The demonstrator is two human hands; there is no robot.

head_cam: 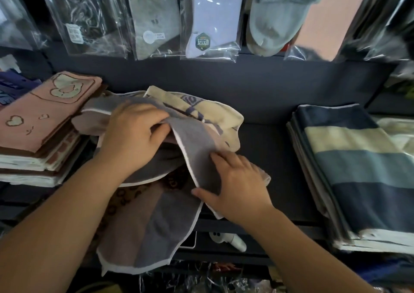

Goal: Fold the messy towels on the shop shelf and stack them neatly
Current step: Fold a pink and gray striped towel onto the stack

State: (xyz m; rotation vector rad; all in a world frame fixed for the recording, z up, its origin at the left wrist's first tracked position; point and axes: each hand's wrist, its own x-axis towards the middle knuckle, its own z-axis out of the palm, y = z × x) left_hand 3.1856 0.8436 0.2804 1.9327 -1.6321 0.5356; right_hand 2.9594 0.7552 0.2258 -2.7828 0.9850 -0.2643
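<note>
1. Grey towel [197,149], white-edged, lies crumpled at the middle of the shelf [273,149]; its lower part hangs over the shelf's front edge.
2. Left hand [132,136]: fingers [154,113] curled, pinching a raised fold of the grey towel against the thumb.
3. Right hand [237,180]: fingers [224,158] nearly straight and slightly spread, pressing the towel flat near the front edge.
4. Cream towel [215,111], purple-patterned, lies bunched just behind the grey one; a brown patterned towel [125,198] lies beneath it.
5. Pink folded stack [42,118] at the shelf's left end; striped blue stack [358,162] at the right end.
6. Bagged socks [208,21] hang above the shelf's back edge.
</note>
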